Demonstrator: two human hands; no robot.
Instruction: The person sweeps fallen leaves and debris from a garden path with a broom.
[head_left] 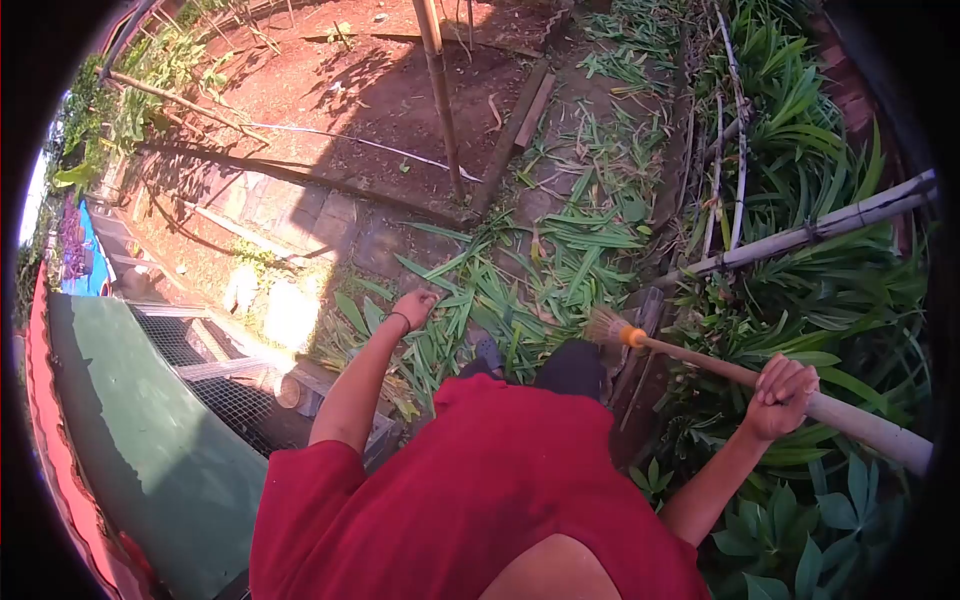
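My right hand [782, 398] is wrapped around the pale wooden handle of a broom [720, 374]. The broom lies slantwise across the right side, its straw bristles [607, 328] and orange collar [631, 336] pointing inward near my legs. My left hand [414, 308] hangs out in front of me above the leaf litter, fingers curled in, with nothing visible in them. Long green cut leaves [575, 255] cover the path below and ahead of both hands.
Leafy plants [800, 200] crowd the right side behind a bamboo rail [800, 230]. A bamboo post [438, 95] rises at a bare soil bed [330, 90] edged with boards. On the left stands a mesh-fronted cage [215, 370] beneath a green sloping panel [140, 430].
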